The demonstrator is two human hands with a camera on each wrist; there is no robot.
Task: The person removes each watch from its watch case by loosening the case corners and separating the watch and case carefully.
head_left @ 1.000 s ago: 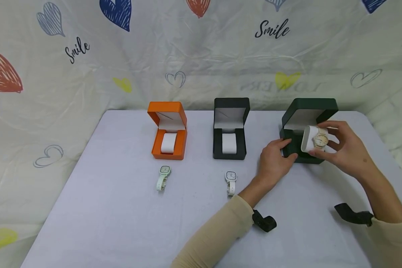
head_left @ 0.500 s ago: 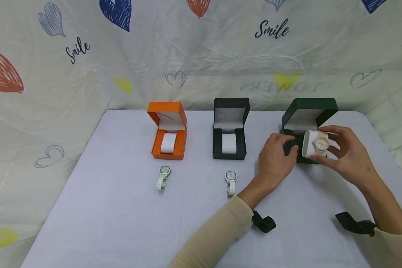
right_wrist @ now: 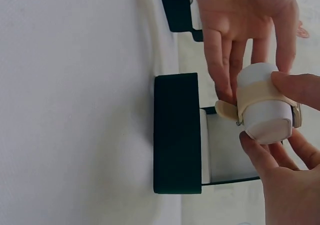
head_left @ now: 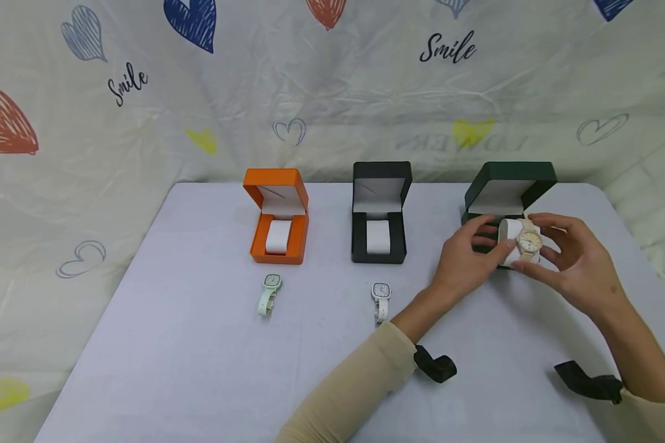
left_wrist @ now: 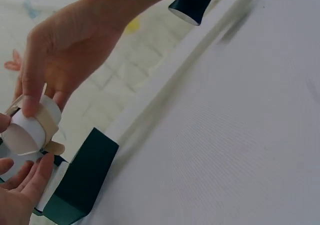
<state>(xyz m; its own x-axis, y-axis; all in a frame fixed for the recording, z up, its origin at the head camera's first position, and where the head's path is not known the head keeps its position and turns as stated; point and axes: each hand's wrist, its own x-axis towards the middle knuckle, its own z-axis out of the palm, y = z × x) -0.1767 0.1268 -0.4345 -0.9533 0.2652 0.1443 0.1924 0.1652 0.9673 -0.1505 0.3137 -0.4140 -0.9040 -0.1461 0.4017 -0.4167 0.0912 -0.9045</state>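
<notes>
A cream-strapped watch [head_left: 529, 241] is wrapped round a white watch cushion [head_left: 508, 232], held over the front of the open green watch box [head_left: 511, 175]. My right hand [head_left: 582, 264] pinches the cushion and watch between thumb and fingers from the right. At the cushion's left end my left hand [head_left: 465, 261] has its thumb over the edge and its fingers bent behind. The right wrist view shows the strap's loose tail [right_wrist: 226, 109] sticking out from the cushion [right_wrist: 270, 117]. Both hands hide most of the box's base.
An orange watch box [head_left: 277, 184] and a black watch box [head_left: 383, 178] stand open to the left, each with a white cushion inside. In front lie a pale green watch [head_left: 270, 294] and a white watch [head_left: 382, 301]. A heart-printed cloth [head_left: 366, 80] hangs behind the table.
The right hand has drawn the cushion and watch slightly down toward the person. My left hand has left the green box's side and moved right to the cushion's left end.
</notes>
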